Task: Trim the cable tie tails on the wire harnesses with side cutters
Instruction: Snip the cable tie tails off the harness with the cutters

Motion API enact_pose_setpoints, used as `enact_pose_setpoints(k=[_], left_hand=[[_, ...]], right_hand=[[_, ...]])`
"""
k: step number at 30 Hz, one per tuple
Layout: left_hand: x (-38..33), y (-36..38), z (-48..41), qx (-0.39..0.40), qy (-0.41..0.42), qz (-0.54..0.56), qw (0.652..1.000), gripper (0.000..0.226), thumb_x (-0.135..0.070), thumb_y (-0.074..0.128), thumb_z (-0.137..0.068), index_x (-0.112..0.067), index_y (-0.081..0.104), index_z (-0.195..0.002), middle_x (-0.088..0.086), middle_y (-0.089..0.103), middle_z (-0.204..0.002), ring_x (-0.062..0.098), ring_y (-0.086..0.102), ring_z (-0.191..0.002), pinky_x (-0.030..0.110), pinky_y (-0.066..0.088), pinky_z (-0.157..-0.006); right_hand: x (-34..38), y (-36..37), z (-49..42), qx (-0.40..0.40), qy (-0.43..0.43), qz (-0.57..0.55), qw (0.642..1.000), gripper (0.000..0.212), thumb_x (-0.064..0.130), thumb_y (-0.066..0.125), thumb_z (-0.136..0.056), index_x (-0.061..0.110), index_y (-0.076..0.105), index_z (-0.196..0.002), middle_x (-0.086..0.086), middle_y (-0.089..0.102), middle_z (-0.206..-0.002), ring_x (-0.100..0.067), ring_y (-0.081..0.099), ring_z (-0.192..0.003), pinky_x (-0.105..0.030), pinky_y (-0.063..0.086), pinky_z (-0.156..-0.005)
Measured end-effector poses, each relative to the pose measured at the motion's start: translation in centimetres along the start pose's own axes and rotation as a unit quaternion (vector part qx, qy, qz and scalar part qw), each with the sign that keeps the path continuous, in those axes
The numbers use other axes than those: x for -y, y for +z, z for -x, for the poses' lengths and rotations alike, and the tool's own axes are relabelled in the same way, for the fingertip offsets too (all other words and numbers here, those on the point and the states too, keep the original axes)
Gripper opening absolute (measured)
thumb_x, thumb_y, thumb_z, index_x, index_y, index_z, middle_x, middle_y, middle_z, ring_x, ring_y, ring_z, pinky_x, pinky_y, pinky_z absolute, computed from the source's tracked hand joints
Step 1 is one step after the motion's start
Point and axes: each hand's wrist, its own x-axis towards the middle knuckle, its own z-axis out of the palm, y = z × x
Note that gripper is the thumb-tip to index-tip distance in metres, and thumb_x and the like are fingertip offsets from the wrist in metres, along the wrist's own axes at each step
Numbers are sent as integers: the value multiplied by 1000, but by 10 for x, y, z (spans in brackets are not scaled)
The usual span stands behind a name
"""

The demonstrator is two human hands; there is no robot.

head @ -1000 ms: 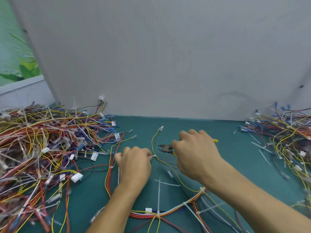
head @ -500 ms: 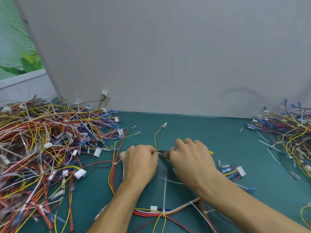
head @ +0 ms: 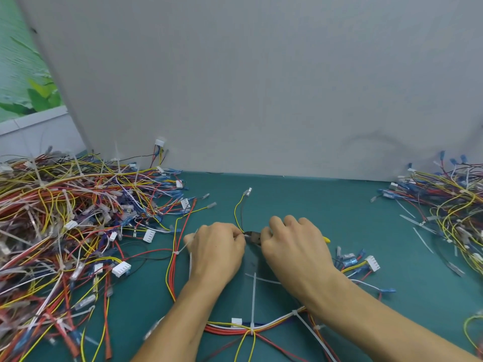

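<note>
A wire harness [head: 243, 329] of red, yellow and white wires lies on the green mat in front of me, bound by white cable ties with long tails [head: 253, 296]. My left hand [head: 215, 250] pinches a thin yellow and dark wire branch [head: 236, 212] of the harness at its fingertips. My right hand [head: 295, 248] grips the side cutters [head: 254, 235], whose dark jaws touch the spot held by the left fingers. A yellow handle tip sticks out behind the right hand.
A big tangled heap of harnesses [head: 65, 231] fills the left of the green mat [head: 300, 199]. Another heap [head: 454, 212] lies at the right edge, with cut tie tails beside it. A grey panel [head: 248, 87] stands behind. Blue terminals and a white connector [head: 372, 262] lie right of my right hand.
The cutters' jaws have moved left from open space to the wire pinched by my left hand. Both hands have drawn together.
</note>
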Motion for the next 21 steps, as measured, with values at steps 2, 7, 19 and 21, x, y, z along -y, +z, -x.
enact_pose_setpoints(k=[2,7,19,21], left_hand=[[0,0,0,3,-2,1,1000,20,-35,53,-88,-33,73,-91,-3,73,-91,25,60,-99,33,26,-73],[-1,-2,1,9,-5,8,1000,20,-34,53,-88,-32,73,-91,-2,73,-90,26,61,-98,33,26,-73],[1,-8,-3,38,-81,105,990,12,-38,64,-83,-33,75,-83,-5,74,-92,26,63,-98,32,46,-83],[0,-7,-3,37,-82,96,991,12,-38,63,-84,-33,74,-83,-5,74,-92,26,63,-98,31,42,-80]], right_hand=[[1,2,0,-4,-7,6,1000,29,8,85,-33,13,60,-46,-5,50,-49,-24,49,-40,-27,23,-44],[1,5,1,-8,-8,29,1000,28,10,84,-32,15,60,-46,-1,50,-48,-21,49,-39,-26,22,-44],[-2,16,0,-30,4,43,999,27,22,87,-41,16,63,-53,-2,52,-53,-23,51,-46,-28,24,-49],[-3,17,1,-36,8,51,998,27,22,86,-43,15,63,-55,-2,52,-54,-23,51,-47,-29,24,-50]])
